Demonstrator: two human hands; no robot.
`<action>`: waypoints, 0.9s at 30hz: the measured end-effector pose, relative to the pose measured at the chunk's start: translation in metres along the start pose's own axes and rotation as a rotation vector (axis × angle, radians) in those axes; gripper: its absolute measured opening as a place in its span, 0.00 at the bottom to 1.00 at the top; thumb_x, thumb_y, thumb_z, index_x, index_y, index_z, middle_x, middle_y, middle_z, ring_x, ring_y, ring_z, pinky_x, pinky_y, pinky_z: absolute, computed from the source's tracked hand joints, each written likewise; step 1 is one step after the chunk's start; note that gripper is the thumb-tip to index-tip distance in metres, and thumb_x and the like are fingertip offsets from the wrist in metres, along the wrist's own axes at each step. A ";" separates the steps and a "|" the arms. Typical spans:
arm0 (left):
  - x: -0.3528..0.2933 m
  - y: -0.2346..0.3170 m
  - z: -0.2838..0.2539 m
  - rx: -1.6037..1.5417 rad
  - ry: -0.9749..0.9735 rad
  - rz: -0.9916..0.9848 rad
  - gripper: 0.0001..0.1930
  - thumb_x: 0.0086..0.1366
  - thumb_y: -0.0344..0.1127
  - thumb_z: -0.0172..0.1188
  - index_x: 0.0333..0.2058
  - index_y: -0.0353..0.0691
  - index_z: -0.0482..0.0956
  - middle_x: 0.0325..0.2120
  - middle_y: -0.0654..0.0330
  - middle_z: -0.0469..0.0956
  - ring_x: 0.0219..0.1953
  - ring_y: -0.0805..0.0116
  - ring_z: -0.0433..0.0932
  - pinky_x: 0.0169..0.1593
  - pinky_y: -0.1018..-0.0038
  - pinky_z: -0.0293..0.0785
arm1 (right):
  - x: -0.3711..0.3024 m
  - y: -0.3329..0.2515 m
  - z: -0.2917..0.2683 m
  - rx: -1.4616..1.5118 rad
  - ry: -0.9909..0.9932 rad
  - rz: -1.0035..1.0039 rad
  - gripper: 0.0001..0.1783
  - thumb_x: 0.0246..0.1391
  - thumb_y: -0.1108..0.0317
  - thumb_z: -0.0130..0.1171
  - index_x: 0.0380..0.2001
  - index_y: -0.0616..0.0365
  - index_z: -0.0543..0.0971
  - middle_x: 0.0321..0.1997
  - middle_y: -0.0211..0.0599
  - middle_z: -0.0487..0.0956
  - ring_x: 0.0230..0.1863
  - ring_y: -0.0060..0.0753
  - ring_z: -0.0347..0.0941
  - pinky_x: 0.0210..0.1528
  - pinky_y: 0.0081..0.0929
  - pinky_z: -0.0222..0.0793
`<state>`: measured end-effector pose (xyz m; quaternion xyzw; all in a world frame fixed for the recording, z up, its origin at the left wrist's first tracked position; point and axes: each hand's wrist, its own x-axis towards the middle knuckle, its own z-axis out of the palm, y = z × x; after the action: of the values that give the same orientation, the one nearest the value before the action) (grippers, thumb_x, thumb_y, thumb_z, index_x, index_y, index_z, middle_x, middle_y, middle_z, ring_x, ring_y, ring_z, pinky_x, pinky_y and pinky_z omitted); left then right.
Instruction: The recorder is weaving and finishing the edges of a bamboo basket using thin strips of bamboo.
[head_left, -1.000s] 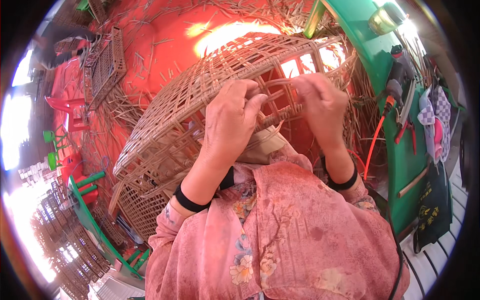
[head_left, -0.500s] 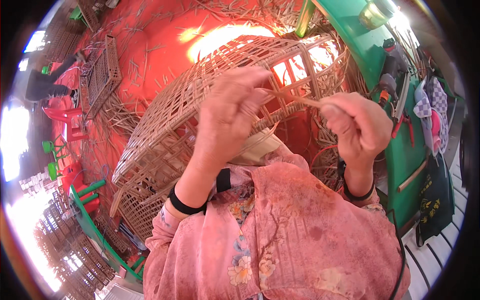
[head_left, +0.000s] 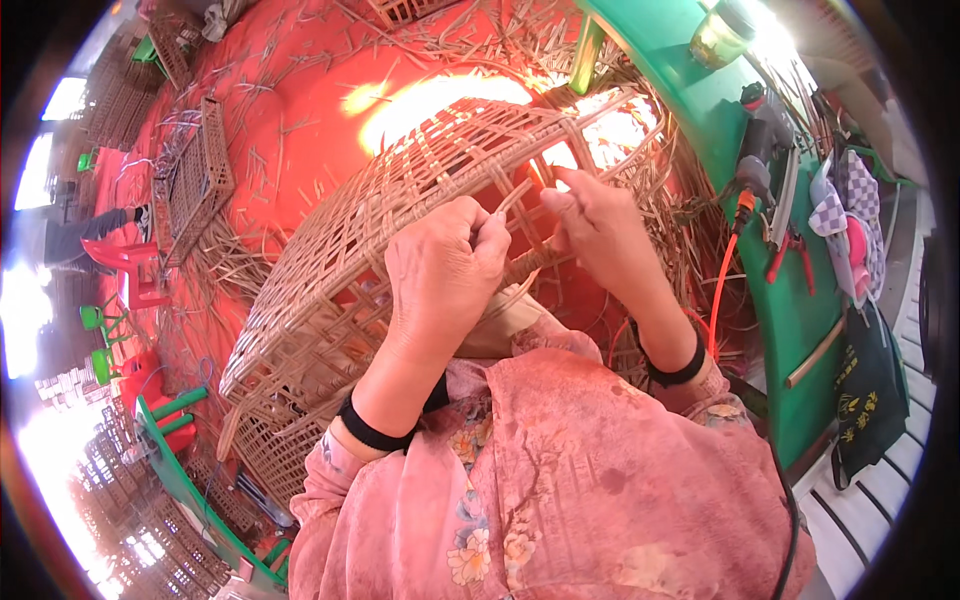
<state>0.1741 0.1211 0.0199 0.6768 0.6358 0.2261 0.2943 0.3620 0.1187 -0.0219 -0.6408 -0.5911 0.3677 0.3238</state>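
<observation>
A large open-weave wicker basket (head_left: 340, 240) lies tilted in front of me, its rim and open side turned toward my body. My left hand (head_left: 445, 265) is closed at the rim, thumb pressed against the curled fingers, gripping a thin tan cane strip (head_left: 517, 194). Just right of it, my right hand (head_left: 605, 235) has its thumb and fingers pinched together at the strip by the basket's openings. The fingertips partly hide the strip's end there. Tightly wound cane wraps the rim piece below both hands.
On the right, a green table (head_left: 745, 130) carries a glass jar (head_left: 722, 35), a power tool with an orange cord (head_left: 755, 165) and red-handled pliers (head_left: 792, 262). Cane scraps (head_left: 230, 240) litter the red floor. Another basket (head_left: 195, 185) and a red chair (head_left: 125, 265) stand left.
My right hand has moved left and inward, close to my left hand, shortening the strip's visible span. My left hand has lowered slightly and its fingers have curled in. The view has shifted a little.
</observation>
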 end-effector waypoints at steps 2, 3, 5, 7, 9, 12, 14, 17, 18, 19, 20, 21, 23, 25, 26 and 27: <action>0.005 0.001 0.005 0.007 0.014 0.076 0.11 0.67 0.38 0.64 0.28 0.37 0.82 0.25 0.50 0.82 0.29 0.48 0.82 0.35 0.59 0.75 | 0.005 0.000 -0.004 0.118 -0.108 0.060 0.21 0.72 0.57 0.54 0.46 0.67 0.82 0.18 0.41 0.80 0.23 0.35 0.81 0.30 0.36 0.74; 0.008 0.002 0.007 0.038 0.008 0.094 0.11 0.67 0.38 0.63 0.28 0.37 0.82 0.26 0.49 0.82 0.30 0.47 0.82 0.36 0.58 0.75 | 0.008 -0.001 -0.006 0.198 -0.166 0.072 0.21 0.72 0.57 0.54 0.46 0.67 0.82 0.18 0.40 0.80 0.22 0.34 0.80 0.29 0.36 0.74; 0.011 0.003 0.009 0.016 0.001 0.125 0.12 0.68 0.38 0.63 0.28 0.37 0.81 0.26 0.50 0.82 0.31 0.47 0.82 0.37 0.58 0.75 | 0.010 0.000 -0.009 0.326 -0.141 0.169 0.18 0.71 0.59 0.56 0.46 0.66 0.83 0.19 0.36 0.81 0.22 0.26 0.79 0.25 0.29 0.71; 0.013 0.003 0.010 0.020 -0.009 0.160 0.11 0.68 0.38 0.64 0.29 0.37 0.81 0.26 0.50 0.81 0.31 0.47 0.82 0.37 0.58 0.74 | 0.011 0.002 -0.007 0.528 -0.085 0.223 0.16 0.70 0.62 0.60 0.45 0.66 0.84 0.20 0.34 0.82 0.21 0.21 0.78 0.23 0.24 0.69; 0.014 0.002 0.012 0.033 -0.010 0.201 0.11 0.68 0.38 0.65 0.30 0.37 0.81 0.26 0.51 0.81 0.30 0.48 0.81 0.36 0.58 0.74 | 0.007 0.003 0.004 0.514 0.073 0.102 0.13 0.68 0.64 0.63 0.43 0.65 0.86 0.21 0.32 0.82 0.22 0.18 0.77 0.23 0.21 0.68; 0.016 0.003 0.018 0.094 0.069 0.357 0.08 0.68 0.36 0.68 0.34 0.37 0.83 0.27 0.55 0.80 0.24 0.64 0.81 0.32 0.67 0.74 | 0.004 0.009 0.007 0.504 0.238 0.020 0.10 0.65 0.67 0.66 0.40 0.65 0.87 0.23 0.29 0.82 0.22 0.15 0.75 0.24 0.18 0.68; 0.016 0.005 0.021 0.048 0.076 0.356 0.07 0.68 0.33 0.68 0.36 0.36 0.83 0.31 0.55 0.80 0.27 0.65 0.82 0.33 0.68 0.76 | 0.002 0.015 0.002 0.438 0.336 -0.033 0.08 0.65 0.69 0.67 0.38 0.64 0.87 0.24 0.27 0.81 0.23 0.14 0.74 0.25 0.17 0.68; 0.015 0.005 0.023 -0.027 0.094 0.343 0.06 0.68 0.31 0.67 0.39 0.36 0.82 0.34 0.55 0.78 0.30 0.66 0.83 0.34 0.71 0.78 | 0.003 0.027 -0.020 0.339 0.457 -0.124 0.06 0.65 0.71 0.67 0.37 0.64 0.86 0.24 0.25 0.80 0.23 0.13 0.73 0.25 0.16 0.67; 0.014 0.004 0.023 -0.056 0.106 0.346 0.05 0.69 0.30 0.67 0.40 0.35 0.82 0.35 0.56 0.78 0.30 0.67 0.84 0.34 0.72 0.78 | 0.003 0.031 -0.027 0.377 0.468 -0.125 0.06 0.64 0.72 0.67 0.37 0.64 0.86 0.24 0.24 0.80 0.23 0.13 0.73 0.25 0.16 0.67; 0.014 0.002 0.021 -0.058 0.099 0.319 0.06 0.68 0.31 0.67 0.40 0.36 0.82 0.35 0.55 0.78 0.32 0.62 0.83 0.36 0.68 0.78 | 0.003 0.033 -0.030 0.415 0.498 -0.114 0.05 0.64 0.72 0.67 0.36 0.64 0.86 0.24 0.24 0.80 0.23 0.13 0.72 0.25 0.16 0.67; 0.013 0.001 0.019 -0.066 0.099 0.301 0.06 0.68 0.32 0.66 0.40 0.38 0.82 0.36 0.54 0.78 0.34 0.58 0.82 0.38 0.65 0.77 | 0.003 0.035 -0.030 0.455 0.508 -0.132 0.05 0.64 0.72 0.68 0.37 0.64 0.86 0.24 0.24 0.79 0.23 0.12 0.72 0.24 0.16 0.66; 0.013 -0.001 0.017 -0.074 0.100 0.282 0.06 0.68 0.33 0.66 0.41 0.39 0.82 0.36 0.54 0.77 0.36 0.53 0.81 0.39 0.61 0.76 | 0.003 0.036 -0.033 0.448 0.528 -0.147 0.05 0.64 0.72 0.68 0.37 0.64 0.86 0.25 0.25 0.79 0.23 0.12 0.71 0.24 0.16 0.65; 0.013 -0.004 0.014 -0.068 0.105 0.263 0.06 0.67 0.31 0.66 0.41 0.39 0.82 0.36 0.54 0.77 0.35 0.53 0.81 0.39 0.62 0.76 | 0.004 0.037 -0.040 0.442 0.565 -0.123 0.05 0.64 0.72 0.68 0.37 0.64 0.86 0.25 0.25 0.79 0.23 0.12 0.71 0.23 0.15 0.64; 0.013 -0.006 0.012 -0.068 0.107 0.260 0.05 0.67 0.29 0.65 0.41 0.38 0.82 0.36 0.54 0.77 0.35 0.54 0.80 0.39 0.63 0.76 | 0.007 0.036 -0.052 0.422 0.592 -0.111 0.05 0.64 0.72 0.68 0.37 0.64 0.86 0.25 0.25 0.79 0.23 0.11 0.70 0.23 0.15 0.64; 0.013 -0.006 0.011 -0.070 0.106 0.265 0.05 0.67 0.29 0.65 0.41 0.38 0.82 0.36 0.54 0.78 0.35 0.54 0.80 0.39 0.63 0.76 | 0.008 0.036 -0.058 0.405 0.621 -0.053 0.05 0.64 0.72 0.69 0.37 0.64 0.86 0.25 0.25 0.79 0.22 0.11 0.70 0.22 0.15 0.63; 0.014 -0.006 0.011 -0.067 0.100 0.257 0.05 0.67 0.28 0.65 0.41 0.38 0.82 0.36 0.54 0.78 0.34 0.55 0.80 0.39 0.64 0.76 | 0.009 0.034 -0.062 0.395 0.603 -0.155 0.05 0.64 0.73 0.68 0.37 0.64 0.86 0.25 0.25 0.79 0.22 0.11 0.70 0.22 0.15 0.63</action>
<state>0.1782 0.1335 0.0072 0.7302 0.5501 0.3163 0.2532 0.4331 0.1254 -0.0193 -0.5987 -0.4337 0.2435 0.6278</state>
